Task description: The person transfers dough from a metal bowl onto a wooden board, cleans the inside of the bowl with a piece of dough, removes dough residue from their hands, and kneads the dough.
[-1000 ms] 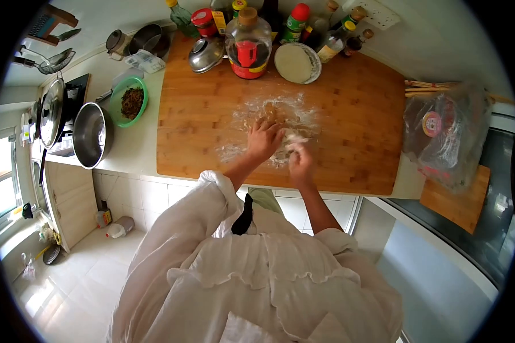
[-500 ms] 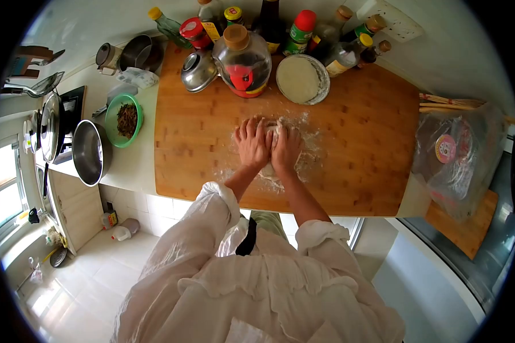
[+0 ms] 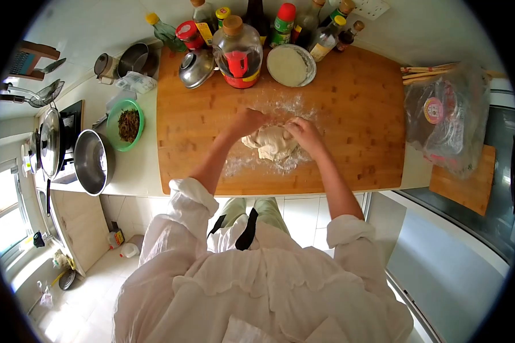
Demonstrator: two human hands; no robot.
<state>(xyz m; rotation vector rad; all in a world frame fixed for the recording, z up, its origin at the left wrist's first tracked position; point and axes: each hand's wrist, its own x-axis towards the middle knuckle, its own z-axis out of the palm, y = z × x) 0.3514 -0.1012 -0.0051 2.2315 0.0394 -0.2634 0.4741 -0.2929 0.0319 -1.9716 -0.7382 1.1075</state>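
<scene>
A pale, uneven lump of dough (image 3: 273, 144) lies on the floured wooden board (image 3: 360, 143), near its front edge. My left hand (image 3: 248, 122) is at the dough's upper left, fingers curled in with the tips hidden from view. At the upper right of the lump, my right hand (image 3: 304, 134) has its fingers bent together on the dough's edge. White flour (image 3: 289, 107) is scattered around and behind the dough. A bowl of flour (image 3: 290, 65) stands at the back of the board.
Bottles and a large glass jar (image 3: 237, 54) line the back, beside a metal lid (image 3: 196, 70). On the left are a green bowl of dark food (image 3: 125, 125) and a steel bowl (image 3: 93, 162). A plastic bag (image 3: 453, 128) lies at the right.
Both hands, pressed side by side on the dough half a second ago, have moved apart to its far corners. More of the dough shows. The camera view has shifted slightly.
</scene>
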